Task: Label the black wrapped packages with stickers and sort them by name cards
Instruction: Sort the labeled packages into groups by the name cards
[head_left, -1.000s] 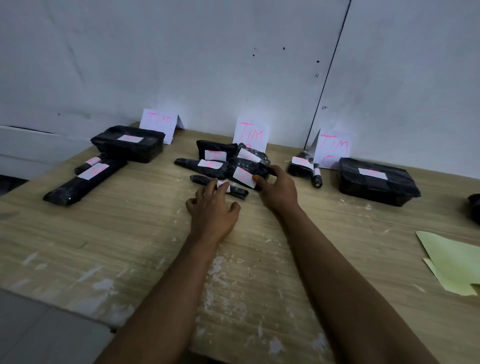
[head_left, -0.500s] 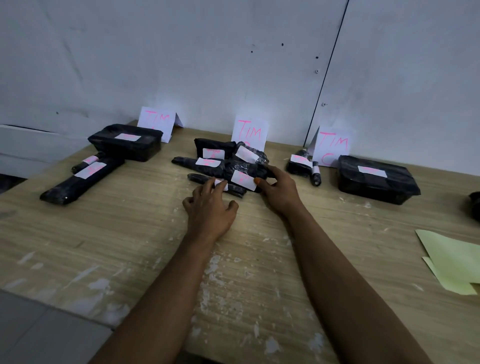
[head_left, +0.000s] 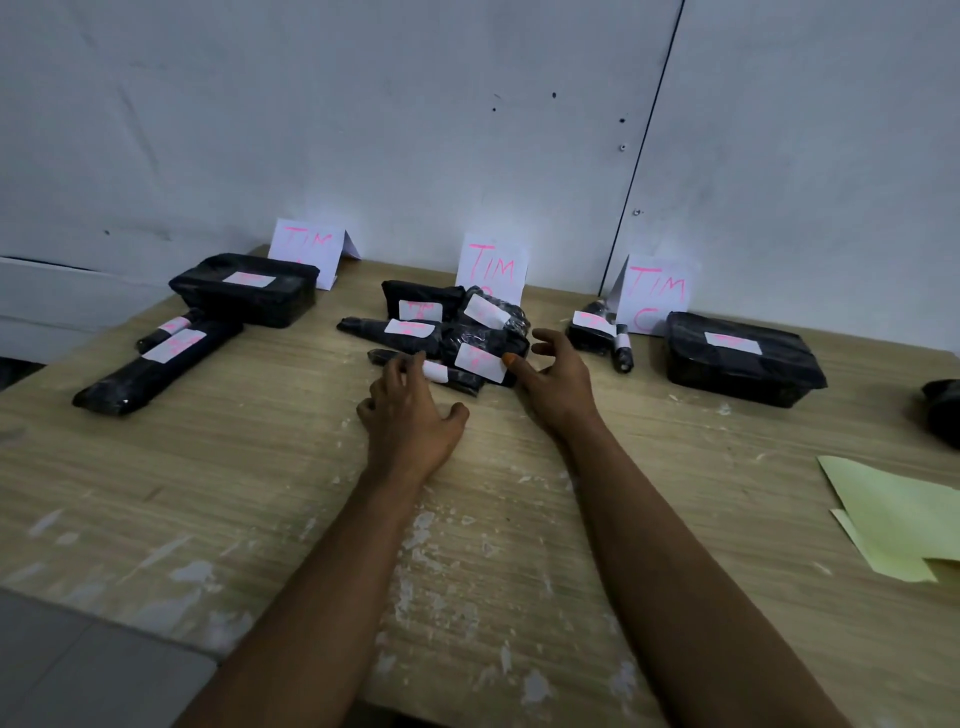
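Three white name cards with pink writing stand at the wall: left card (head_left: 310, 248), middle card (head_left: 492, 266), right card (head_left: 655, 292). Black wrapped packages with white stickers lie in a group before each. The middle pile (head_left: 457, 332) holds several packages. My left hand (head_left: 410, 413) lies on the table, its fingertips touching a thin black package (head_left: 451, 375) at the pile's front. My right hand (head_left: 553, 379) rests beside the pile, thumb against the sticker of a stubby package (head_left: 480, 362), fingers spread and holding nothing.
A black box (head_left: 244, 288) and a long black package (head_left: 156, 366) lie at the left. Another black box (head_left: 740, 358) sits at the right, with two small packages (head_left: 597, 327) beside it. Yellow-green paper sheets (head_left: 898, 514) and a dark object (head_left: 943, 410) lie at the right edge.
My right hand has loosened from the stubby package and its fingers have spread. My left hand stays with its fingertips at the thin package.
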